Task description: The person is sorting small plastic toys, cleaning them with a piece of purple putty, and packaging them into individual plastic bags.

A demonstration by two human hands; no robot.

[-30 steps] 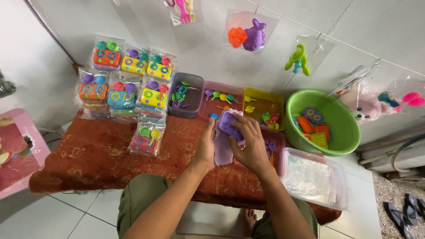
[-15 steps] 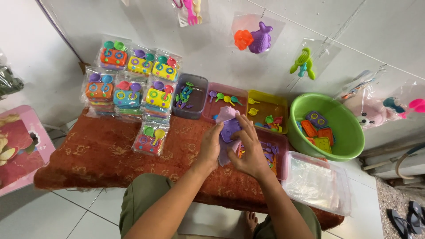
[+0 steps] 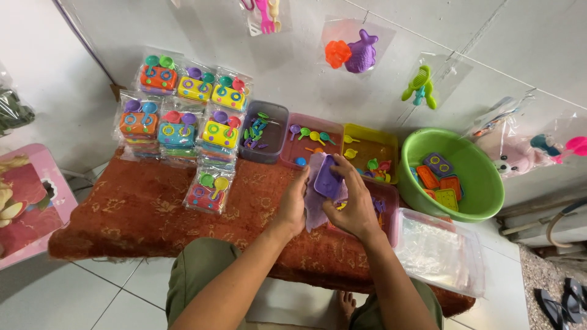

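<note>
- Covering the low table is a rust-red patterned cloth [image 3: 140, 208], the biggest thing in view, with the person's knees just below its near edge.
- At the right end stands a round green basin [image 3: 483, 183] with flat orange, purple and yellow toy pieces lying in it.
- Just in front of the basin, at the table's right corner, sits a clear plastic box [image 3: 437, 250] filled with clear bags.
- At the left back, a stack of packed toy sets [image 3: 180, 116] in clear bags leans against the white wall, and 1 more packed set lies flat on the cloth in front of it.
- Along the back edge stand 3 small trays side by side: a grey tray [image 3: 276, 119], a pink tray [image 3: 330, 131] and a yellow tray [image 3: 361, 131], each with small coloured toy utensils inside.
- The right hand [image 3: 354, 205] is closed around a purple toy piece [image 3: 328, 179], fingers wrapped over its right side, above the cloth and in front of the pink tray.
- The left hand [image 3: 295, 205] is pinched on a clear plastic bag [image 3: 315, 205] that hangs under the purple piece and touches it.
- Both hands are near each other at the middle of the table.
</note>
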